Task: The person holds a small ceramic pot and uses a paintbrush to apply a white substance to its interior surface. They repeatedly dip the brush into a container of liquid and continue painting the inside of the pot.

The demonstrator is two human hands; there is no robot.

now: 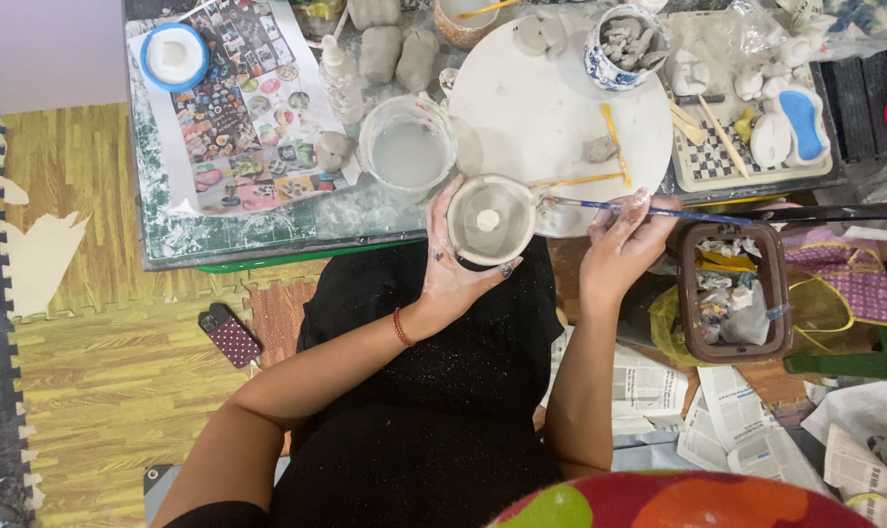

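Two hands | left hand (453,269) cups clay cup (490,219); right hand (621,240) grips paintbrush (649,209)

At ten o'clock we see a white printed sheet (243,108) of small colourful pictures lying on the table; at five o'clock, grey-white newspaper pages (717,411) are spread across the floor.

clay cup (490,219): matt grey, unfired, smooth-walled
brush (649,209): glossy blue handle
round board (551,108): matt white, clay-smeared
water jar (407,149): clear, cloudy inside
floor mat (111,372): wood-look foam
bin (735,291): brown plastic
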